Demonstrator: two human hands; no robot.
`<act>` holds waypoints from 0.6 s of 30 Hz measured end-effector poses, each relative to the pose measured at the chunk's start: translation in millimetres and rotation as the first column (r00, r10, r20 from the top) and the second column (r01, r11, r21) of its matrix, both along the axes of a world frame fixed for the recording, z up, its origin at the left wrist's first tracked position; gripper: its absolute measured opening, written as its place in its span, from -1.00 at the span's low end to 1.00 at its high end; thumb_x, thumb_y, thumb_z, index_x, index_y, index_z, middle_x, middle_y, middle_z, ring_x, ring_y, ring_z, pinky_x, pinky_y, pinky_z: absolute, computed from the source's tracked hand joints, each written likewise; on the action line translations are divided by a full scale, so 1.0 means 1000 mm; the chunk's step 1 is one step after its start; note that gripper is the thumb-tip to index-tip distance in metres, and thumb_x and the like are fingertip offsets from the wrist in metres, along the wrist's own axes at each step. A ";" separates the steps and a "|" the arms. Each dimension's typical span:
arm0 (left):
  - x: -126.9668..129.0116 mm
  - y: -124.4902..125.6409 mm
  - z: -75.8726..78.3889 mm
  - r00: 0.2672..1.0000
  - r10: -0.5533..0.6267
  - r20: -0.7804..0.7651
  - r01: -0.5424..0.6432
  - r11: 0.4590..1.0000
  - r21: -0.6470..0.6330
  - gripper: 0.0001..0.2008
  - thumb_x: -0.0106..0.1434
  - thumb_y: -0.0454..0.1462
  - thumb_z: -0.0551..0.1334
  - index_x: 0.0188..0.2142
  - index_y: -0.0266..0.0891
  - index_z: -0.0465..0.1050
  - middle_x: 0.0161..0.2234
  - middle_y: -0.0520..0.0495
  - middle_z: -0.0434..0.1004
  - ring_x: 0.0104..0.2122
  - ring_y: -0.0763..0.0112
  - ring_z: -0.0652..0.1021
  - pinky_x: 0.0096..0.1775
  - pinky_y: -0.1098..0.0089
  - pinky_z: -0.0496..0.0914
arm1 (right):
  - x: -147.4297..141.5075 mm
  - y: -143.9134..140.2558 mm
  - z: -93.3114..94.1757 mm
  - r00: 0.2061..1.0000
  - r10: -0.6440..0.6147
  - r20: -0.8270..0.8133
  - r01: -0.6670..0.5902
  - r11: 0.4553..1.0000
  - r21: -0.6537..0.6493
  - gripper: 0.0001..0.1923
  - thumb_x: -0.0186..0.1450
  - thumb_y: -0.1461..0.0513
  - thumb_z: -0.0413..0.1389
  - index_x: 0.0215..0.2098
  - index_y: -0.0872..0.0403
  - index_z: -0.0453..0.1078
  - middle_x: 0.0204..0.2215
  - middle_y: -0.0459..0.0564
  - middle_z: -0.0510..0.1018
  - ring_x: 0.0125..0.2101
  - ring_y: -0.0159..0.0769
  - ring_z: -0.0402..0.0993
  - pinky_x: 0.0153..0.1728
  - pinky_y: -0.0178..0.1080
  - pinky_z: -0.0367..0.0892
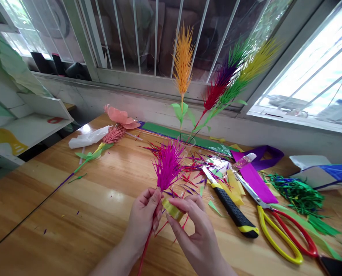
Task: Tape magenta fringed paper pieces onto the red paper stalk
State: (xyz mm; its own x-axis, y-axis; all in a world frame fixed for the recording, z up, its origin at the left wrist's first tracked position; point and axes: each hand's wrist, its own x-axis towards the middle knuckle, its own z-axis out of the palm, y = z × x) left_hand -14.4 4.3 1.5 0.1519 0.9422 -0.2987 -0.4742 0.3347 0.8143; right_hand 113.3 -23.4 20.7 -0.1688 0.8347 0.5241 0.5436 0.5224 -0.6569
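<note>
Magenta paper fringe is fanning out from the plume point(167, 165) that the left hand point(143, 220) is pinching closed just under the head, on the thin red stem point(144, 249) running down toward the wrist. The right hand point(196, 234) is curling its thumb and fingers around a small roll of yellow-green tape point(173, 210), touching the stem. The plume looks very light and easily crushed, so the stem seems the safe place to grip; the tape is probably sticky. Both are hovering just above the wooden table point(73, 214). A utility knife point(232, 209) and scissors point(277, 226) are lying near on the right among paper scraps, well clear of the hands
</note>
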 end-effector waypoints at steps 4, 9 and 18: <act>0.003 0.002 -0.005 0.999 0.046 0.011 -0.046 0.999 -0.005 -0.72 0.07 -0.09 0.21 -0.52 -0.23 0.20 -0.80 0.25 0.15 -0.84 0.73 0.07 -0.78 0.65 -0.05 | -0.002 0.000 0.003 1.000 0.020 0.024 -0.021 0.999 0.037 -0.66 0.16 0.38 0.07 -0.10 0.00 0.23 -0.38 -0.06 0.49 -0.37 -0.30 0.31 -0.32 -0.21 0.26; 0.006 -0.001 -0.005 0.999 0.042 0.033 -0.039 0.996 -0.077 -0.67 0.02 -0.02 0.22 -0.51 -0.23 0.20 -0.80 0.26 0.12 -0.84 0.72 0.04 -0.78 0.63 -0.05 | -0.004 0.001 0.005 0.999 0.015 0.041 -0.016 0.999 0.042 -0.67 0.15 0.38 0.07 -0.12 0.00 0.25 -0.39 -0.08 0.50 -0.38 -0.31 0.32 -0.32 -0.21 0.25; 0.002 0.001 -0.001 0.999 -0.015 0.042 0.019 0.997 -0.079 -0.70 0.00 -0.07 0.25 -0.46 -0.20 0.21 -0.78 0.27 0.10 -0.84 0.72 -0.01 -0.80 0.64 -0.08 | -0.008 0.004 0.008 0.999 -0.027 0.048 0.023 0.996 0.084 -0.66 0.14 0.39 0.07 -0.13 0.00 0.27 -0.35 -0.06 0.51 -0.37 -0.30 0.33 -0.30 -0.18 0.25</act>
State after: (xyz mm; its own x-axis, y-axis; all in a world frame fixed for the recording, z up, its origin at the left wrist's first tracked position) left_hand -12.4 5.6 0.2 0.1816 0.9127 -0.3660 -0.5006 0.4061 0.7645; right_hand 105.3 -19.5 29.0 -0.1757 0.7929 0.5835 0.5873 0.5601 -0.5842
